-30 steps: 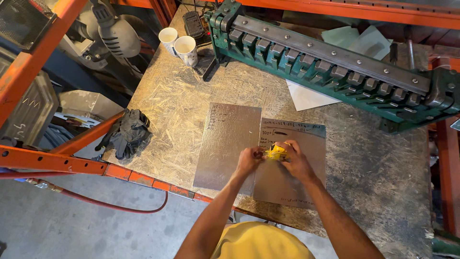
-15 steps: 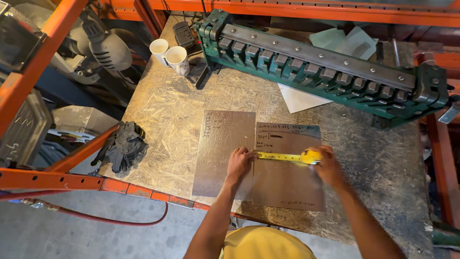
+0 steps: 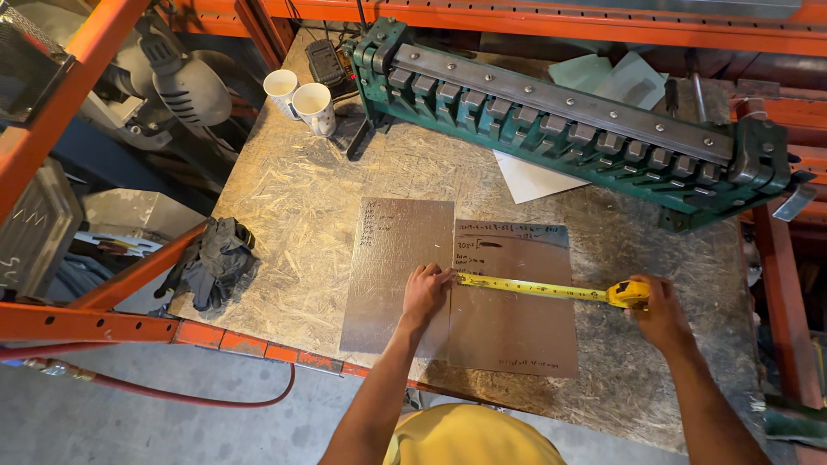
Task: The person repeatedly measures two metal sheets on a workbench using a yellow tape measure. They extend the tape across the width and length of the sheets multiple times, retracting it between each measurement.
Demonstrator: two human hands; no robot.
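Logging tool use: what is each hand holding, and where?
Right hand grips the tape measure case; left hand pins its blade end on the sheet.

Yellow tape measure [image 3: 627,294] taut across brown sheet [image 3: 514,301] between both hands [image 3: 425,293]
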